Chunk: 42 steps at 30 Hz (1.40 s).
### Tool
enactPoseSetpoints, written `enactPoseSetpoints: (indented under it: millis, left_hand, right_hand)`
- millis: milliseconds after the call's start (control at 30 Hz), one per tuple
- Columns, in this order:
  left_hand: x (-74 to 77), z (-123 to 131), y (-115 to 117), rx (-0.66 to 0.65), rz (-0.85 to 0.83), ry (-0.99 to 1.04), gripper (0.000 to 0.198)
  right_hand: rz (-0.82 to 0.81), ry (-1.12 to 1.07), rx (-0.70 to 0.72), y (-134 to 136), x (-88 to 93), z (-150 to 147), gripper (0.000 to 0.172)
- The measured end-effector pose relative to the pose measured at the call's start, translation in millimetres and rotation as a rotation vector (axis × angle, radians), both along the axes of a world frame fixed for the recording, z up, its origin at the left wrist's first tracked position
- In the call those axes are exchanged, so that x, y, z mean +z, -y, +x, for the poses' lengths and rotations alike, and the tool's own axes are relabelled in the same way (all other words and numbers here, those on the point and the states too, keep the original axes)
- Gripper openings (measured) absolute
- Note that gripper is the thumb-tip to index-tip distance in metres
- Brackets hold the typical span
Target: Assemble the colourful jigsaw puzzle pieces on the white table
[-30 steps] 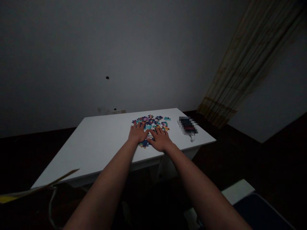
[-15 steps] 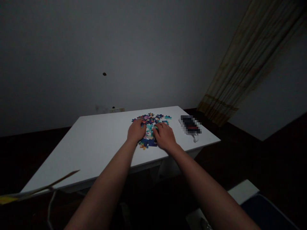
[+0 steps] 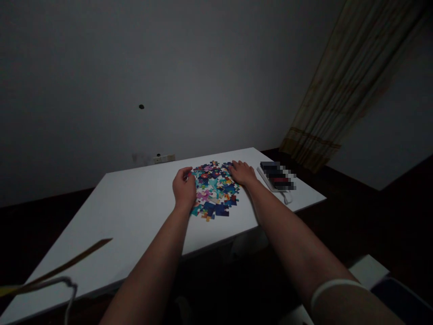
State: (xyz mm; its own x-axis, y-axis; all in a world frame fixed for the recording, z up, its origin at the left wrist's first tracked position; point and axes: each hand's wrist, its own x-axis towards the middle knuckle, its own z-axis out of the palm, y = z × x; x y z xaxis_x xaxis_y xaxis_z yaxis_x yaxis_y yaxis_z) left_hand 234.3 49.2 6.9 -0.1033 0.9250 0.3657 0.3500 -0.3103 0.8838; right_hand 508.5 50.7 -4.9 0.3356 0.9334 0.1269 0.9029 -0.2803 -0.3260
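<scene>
A heap of colourful jigsaw puzzle pieces lies loosely on the white table, many of them overlapping. My left hand rests on its side along the heap's left edge, loosely cupped, with a gap between thumb and fingers and nothing seen in it. At the upper right of the heap, my right hand lies palm down with its fingers spread, touching the pieces there. Its palm side and the pieces beneath it are hidden.
Right of the heap lies a flat, blurred-out dark object with a white strap. A thin brown strip and a grey cord stand at the lower left. Behind the table are a wall with a socket and a curtain.
My hands have moved apart, the right one up and to the right, the left one slightly left. More of the puzzle heap shows between them. The view has shifted slightly.
</scene>
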Motion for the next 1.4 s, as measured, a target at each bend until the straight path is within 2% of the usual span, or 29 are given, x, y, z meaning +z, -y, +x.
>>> enactPoseSetpoints:
  millis: [67,200,267,367,500,633,867,1033,1400]
  left_hand:
    - [2.4,-1.7,3.1,0.024,0.001,-0.117,0.037]
    - [1.3,-3.9,5.9,0.010,-0.035,-0.524,0.048]
    - [-3.4,-2.7,4.3,-0.021,-0.065,-0.676,0.055]
    - [-11.9,0.4,0.3,-0.075,-0.102,-0.785,0.063]
    - [-16.4,2.6,-2.7,-0.110,-0.112,-0.817,0.066]
    - [-11.8,3.9,-0.4,-0.134,-0.104,-0.841,0.064]
    - [-8.5,12.7,6.0,-0.145,-0.074,-0.842,0.062]
    - [-7.4,17.3,7.0,-0.192,-0.048,-0.821,0.063]
    - [-0.9,18.1,9.5,-0.199,-0.012,-0.758,0.054]
  right_hand:
    - [-0.005,0.002,0.076,1.3,-1.2,1.7,0.072]
    - [0.037,-0.003,0.211,7.4,2.9,4.3,0.064]
    - [0.050,-0.034,0.213,9.2,5.4,5.3,0.062]
    - [0.063,-0.089,0.188,9.3,6.3,6.9,0.060]
    - [0.090,-0.146,0.199,7.2,4.2,8.7,0.059]
    - [0.097,-0.173,0.220,7.7,5.1,6.5,0.058]
    - [0.100,-0.136,0.377,8.4,6.9,-10.4,0.046]
    - [0.119,-0.133,0.397,5.7,3.3,-14.4,0.046]
    - [0.204,-0.189,0.439,1.6,-5.5,-8.4,0.041]
